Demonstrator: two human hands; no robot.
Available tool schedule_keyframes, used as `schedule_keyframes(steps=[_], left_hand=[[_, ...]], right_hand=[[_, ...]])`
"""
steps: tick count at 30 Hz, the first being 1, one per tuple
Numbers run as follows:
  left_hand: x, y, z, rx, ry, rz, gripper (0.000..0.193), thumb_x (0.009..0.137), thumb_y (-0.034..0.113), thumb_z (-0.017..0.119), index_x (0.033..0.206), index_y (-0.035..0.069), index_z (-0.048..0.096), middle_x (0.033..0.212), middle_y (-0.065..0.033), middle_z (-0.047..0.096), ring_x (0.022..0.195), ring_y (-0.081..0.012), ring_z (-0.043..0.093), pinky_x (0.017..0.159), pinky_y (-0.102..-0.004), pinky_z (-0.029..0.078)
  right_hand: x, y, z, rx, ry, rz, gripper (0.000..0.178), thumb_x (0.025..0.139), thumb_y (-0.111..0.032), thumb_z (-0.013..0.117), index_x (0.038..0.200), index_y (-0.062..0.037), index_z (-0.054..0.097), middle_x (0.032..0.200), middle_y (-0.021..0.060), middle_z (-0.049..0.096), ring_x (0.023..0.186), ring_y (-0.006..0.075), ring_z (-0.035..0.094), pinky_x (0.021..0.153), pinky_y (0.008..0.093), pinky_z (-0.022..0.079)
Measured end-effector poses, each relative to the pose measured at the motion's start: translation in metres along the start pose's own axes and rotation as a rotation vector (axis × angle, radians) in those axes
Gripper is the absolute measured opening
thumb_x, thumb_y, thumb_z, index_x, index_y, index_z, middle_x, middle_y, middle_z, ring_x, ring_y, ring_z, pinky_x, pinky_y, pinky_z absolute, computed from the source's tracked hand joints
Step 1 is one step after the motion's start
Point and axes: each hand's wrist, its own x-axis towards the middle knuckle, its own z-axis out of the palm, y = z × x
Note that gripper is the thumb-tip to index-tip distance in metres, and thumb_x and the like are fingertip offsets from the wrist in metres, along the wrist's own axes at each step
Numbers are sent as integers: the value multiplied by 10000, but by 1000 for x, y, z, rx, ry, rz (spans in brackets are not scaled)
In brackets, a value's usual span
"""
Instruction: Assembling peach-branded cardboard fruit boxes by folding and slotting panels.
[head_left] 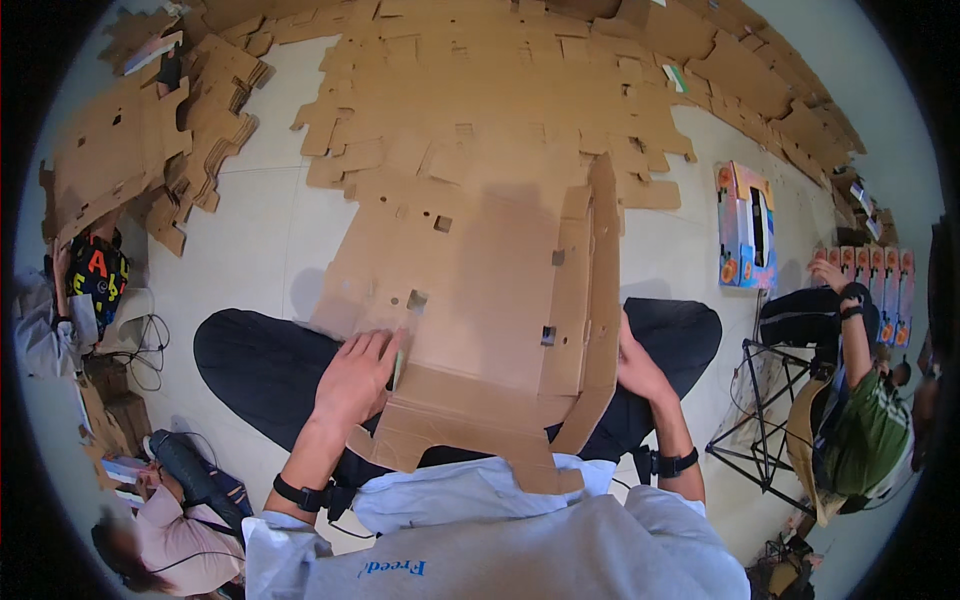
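Note:
A large brown cardboard box blank (480,290) lies across my lap and crossed legs, with small cut-out holes in its panel. Its right side is folded up into a standing wall, and a narrower creased flap runs along the near end. My left hand (355,378) lies on the blank's left edge, fingers stretched over the board. On the outer face of the raised wall, my right hand (640,365) grips the cardboard; its fingertips are partly hidden behind that wall. Dark bands circle both wrists.
Flat cardboard blanks (480,90) are stacked on the floor ahead, with more (115,150) at the left. A colourful printed box (746,228) stands right, near a row of similar boxes (870,265). A black folding frame (765,430) and a co-worker's green sleeve (865,440) are at the right.

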Motion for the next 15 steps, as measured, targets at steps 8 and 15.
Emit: schedule_keyframes(steps=[8,15], left_hand=[[5,13,-6,1,-36,233,892,747,43,748,1565,237,450,1579,-168,454,1336,-371,561,1124,-448,478],[-5,23,-8,1,234,394,590,748,78,849,1303,223,709,1510,-149,554,1226,-360,659,971,-405,595]], right_hand=[[-56,-77,-25,-506,-96,114,424,850,-105,806,1254,-25,705,1466,235,537,1231,395,642,1054,425,516],[-52,13,-48,-21,505,291,280,1038,-183,629,965,64,741,969,92,728,872,152,652,776,307,499]])
